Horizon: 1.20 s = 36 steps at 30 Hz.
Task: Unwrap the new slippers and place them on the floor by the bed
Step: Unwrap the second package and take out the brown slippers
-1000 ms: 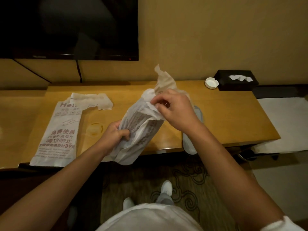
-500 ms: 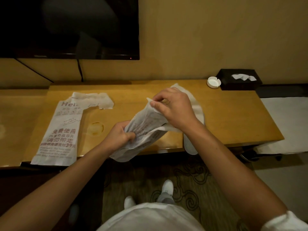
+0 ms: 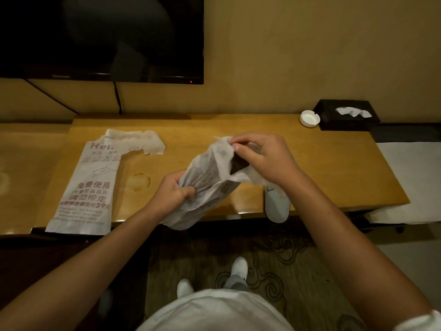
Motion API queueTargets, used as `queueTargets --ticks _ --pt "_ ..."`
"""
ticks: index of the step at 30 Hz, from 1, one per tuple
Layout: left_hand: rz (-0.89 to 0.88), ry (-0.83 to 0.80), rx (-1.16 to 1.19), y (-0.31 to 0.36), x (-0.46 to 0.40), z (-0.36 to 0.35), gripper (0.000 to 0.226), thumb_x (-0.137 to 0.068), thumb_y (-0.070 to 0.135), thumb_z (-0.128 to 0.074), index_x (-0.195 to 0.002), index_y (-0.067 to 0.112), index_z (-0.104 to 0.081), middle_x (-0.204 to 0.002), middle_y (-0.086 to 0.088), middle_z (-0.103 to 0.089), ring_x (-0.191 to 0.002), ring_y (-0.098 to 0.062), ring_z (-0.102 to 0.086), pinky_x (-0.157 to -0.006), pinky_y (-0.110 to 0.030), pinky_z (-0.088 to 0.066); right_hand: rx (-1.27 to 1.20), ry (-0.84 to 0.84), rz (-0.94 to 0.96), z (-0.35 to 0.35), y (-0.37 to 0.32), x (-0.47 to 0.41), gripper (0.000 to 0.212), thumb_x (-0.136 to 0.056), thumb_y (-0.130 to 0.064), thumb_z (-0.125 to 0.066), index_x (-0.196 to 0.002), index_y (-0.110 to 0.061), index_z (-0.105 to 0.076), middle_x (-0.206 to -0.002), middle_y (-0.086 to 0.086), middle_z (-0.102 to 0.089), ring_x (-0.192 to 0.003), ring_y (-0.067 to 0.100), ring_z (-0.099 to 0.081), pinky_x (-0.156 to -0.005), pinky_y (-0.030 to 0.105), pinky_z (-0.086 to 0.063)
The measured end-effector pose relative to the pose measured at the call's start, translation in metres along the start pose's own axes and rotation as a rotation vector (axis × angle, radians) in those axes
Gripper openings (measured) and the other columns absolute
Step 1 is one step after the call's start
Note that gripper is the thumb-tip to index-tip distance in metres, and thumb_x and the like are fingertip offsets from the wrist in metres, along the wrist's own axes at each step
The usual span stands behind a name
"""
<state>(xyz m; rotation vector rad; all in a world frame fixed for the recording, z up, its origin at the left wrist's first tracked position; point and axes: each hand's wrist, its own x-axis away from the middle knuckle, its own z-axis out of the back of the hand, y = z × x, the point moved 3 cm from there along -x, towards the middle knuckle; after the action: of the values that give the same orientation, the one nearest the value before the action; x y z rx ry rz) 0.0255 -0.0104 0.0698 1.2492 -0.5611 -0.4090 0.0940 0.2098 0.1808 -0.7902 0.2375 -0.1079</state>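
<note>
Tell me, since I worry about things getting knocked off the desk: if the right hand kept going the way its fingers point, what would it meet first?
The right hand points leftward, so probably the torn empty wrapper lying flat; depth is uncertain.

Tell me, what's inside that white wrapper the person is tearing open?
Through the torn top of the wrapper, beside the right hand, only a dark, textured patch shows, presumably part of a slipper. The rest is covered by the paper and the left hand.
</note>
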Motion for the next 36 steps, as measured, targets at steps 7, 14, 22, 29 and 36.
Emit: queueTargets --ticks 7,14,22,29,36 --pt "0.026 -0.084 0.107 0.001 -0.005 0.006 0.031 -0.058 -0.001 -0.057 -0.073 0.022 -0.071 -0.074 0.007 -0.071 -0.068 -0.012 -0.067 -0.055 -0.027 -0.051 -0.378 -0.160 -0.243 -0.004 0.021 0.001 0.032 -0.101 -0.041 -0.058 -0.103 -0.020 -0.082 -0.109 -0.004 -0.080 -0.107 0.011 -0.072 -0.094 0.034 -0.057" --pt "0.104 -0.153 0.163 -0.002 -0.008 0.009 0.032 -0.050 -0.002 -0.058 -0.070 0.019 -0.072 -0.077 -0.001 -0.070 -0.071 -0.018 -0.066 -0.055 -0.028 -0.050 -0.361 -0.337 -0.450 -0.012 0.024 -0.001 0.027 -0.105 -0.036 -0.054 -0.085 -0.035 -0.071 -0.072 -0.031 -0.073 -0.071 -0.017 -0.067 -0.065 0.004 -0.047" --pt "0.104 -0.099 0.119 -0.004 -0.010 0.014 0.041 -0.048 0.000 -0.057 -0.084 -0.020 -0.054 -0.080 -0.012 -0.060 -0.071 -0.021 -0.058 -0.058 -0.030 -0.044 -0.178 -0.127 -0.039 0.012 -0.003 -0.009 0.027 -0.092 -0.004 -0.060 -0.105 -0.019 -0.078 -0.101 -0.007 -0.077 -0.095 0.010 -0.073 -0.082 0.031 -0.059" --pt "0.118 -0.143 0.059 -0.002 -0.007 0.012 0.034 -0.051 0.001 -0.057 -0.070 0.022 -0.076 -0.072 0.007 -0.074 -0.065 -0.011 -0.067 -0.053 -0.027 -0.052 0.030 -0.440 -0.081 -0.002 -0.005 -0.001 0.023 -0.091 -0.036 -0.074 -0.107 -0.020 -0.077 -0.099 -0.005 -0.078 -0.093 0.017 -0.072 -0.076 0.031 -0.056" --pt "0.015 -0.324 0.010 0.001 0.002 0.009 0.046 -0.075 0.023 -0.075 -0.121 0.026 -0.069 -0.111 0.003 -0.077 -0.099 -0.014 -0.075 -0.076 -0.027 -0.060 0.023 -0.453 -0.033 -0.008 0.013 -0.007 0.021 -0.088 -0.022 -0.080 -0.105 -0.011 -0.078 -0.111 0.002 -0.077 -0.108 0.016 -0.070 -0.098 0.039 -0.054"
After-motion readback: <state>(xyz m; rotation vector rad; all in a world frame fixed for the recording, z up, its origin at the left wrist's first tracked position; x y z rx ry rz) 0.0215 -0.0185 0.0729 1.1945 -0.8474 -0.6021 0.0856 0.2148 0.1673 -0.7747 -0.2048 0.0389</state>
